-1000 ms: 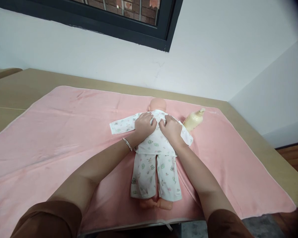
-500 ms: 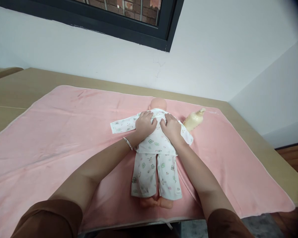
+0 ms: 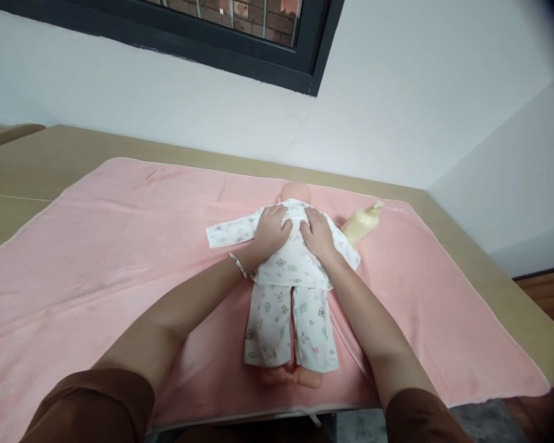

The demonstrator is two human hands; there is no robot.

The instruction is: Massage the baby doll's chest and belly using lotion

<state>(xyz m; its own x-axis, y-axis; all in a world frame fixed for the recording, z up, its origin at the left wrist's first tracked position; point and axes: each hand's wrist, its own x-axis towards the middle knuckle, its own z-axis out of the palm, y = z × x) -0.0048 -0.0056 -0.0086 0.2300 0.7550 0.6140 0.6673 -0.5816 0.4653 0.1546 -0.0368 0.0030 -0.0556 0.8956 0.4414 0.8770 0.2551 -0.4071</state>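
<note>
A baby doll (image 3: 296,192) lies face down, its head toward the wall and its bare feet toward me. It wears a white patterned top (image 3: 290,264) and matching trousers (image 3: 268,326). My left hand (image 3: 271,232) rests flat on the left side of the doll's upper back, thumb pointing inward. On the right side of the upper back lies my right hand (image 3: 318,235), fingers stretched out. Both hands are open and press on the cloth without gripping it. The top's left sleeve stretches out flat to the left.
Under the doll spreads a pink blanket (image 3: 120,246) on a wooden table (image 3: 87,141). A cream pump bottle (image 3: 362,223) lies tilted on the blanket, just right of the doll's shoulder. Behind the table stands a white wall (image 3: 373,123) with a dark window frame (image 3: 305,80).
My right hand has moved slightly up the doll's back. My left hand stays almost in place. The doll and the bottle lie as before.
</note>
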